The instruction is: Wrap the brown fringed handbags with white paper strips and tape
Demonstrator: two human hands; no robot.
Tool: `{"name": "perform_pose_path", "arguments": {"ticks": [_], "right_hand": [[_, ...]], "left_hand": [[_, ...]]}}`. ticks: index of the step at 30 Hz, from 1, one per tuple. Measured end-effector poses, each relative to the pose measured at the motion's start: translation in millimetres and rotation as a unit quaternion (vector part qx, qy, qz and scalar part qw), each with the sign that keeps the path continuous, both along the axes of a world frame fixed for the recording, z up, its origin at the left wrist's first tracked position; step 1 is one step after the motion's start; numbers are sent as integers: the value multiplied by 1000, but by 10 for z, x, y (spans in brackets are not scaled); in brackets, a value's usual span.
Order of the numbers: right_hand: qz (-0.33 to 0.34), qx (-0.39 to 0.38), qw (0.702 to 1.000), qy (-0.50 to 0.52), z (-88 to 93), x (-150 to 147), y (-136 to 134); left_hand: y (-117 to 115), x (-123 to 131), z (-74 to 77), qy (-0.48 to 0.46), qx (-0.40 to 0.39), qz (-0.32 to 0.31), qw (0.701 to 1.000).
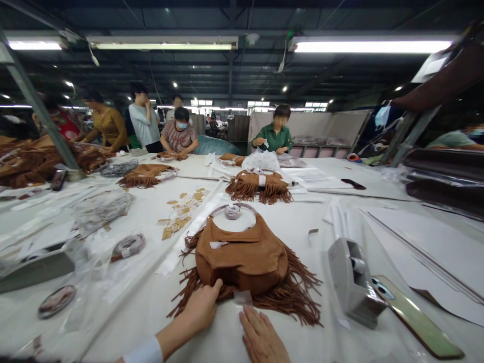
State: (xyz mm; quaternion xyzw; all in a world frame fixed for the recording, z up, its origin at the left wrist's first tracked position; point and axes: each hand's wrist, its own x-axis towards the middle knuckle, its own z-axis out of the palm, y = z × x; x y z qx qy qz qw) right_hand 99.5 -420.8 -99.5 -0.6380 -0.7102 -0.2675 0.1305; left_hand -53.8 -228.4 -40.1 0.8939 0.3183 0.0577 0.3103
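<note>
A brown suede handbag [242,257] with long fringe lies on the white table in front of me, its curved handle pointing away. My left hand [200,305] is closed at the near edge of the bag, the thumb against the suede and the other fingers curled into the fringe. Flat on the table, just short of the bag, rests my right hand [262,335], its fingers stretched out. Its fingertips touch a pale, partly see-through strip [242,299] that runs up to the fringe. A rolled strap [232,212] sits inside the handle loop.
Right of the bag stand a grey tape dispenser [353,282] and a phone [416,317]. Small tan tags [183,212], a coiled strap [128,246] and another dispenser [38,264] lie leftward. A second fringed bag [259,184] is farther back. Several people work across the table.
</note>
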Motion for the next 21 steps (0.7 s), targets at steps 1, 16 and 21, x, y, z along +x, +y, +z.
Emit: {"name": "perform_pose_path", "arguments": {"ticks": [1, 16, 21], "right_hand": [[-20, 10, 1000, -1, -30, -31, 20], [-31, 15, 997, 73, -166, -304, 257], [-132, -103, 973, 160, -30, -321, 596]], "left_hand": [[9, 10, 0, -12, -15, 5, 1000], [156, 209, 481, -158, -298, 68, 939], [183, 231, 559, -132, -331, 93, 930]]}}
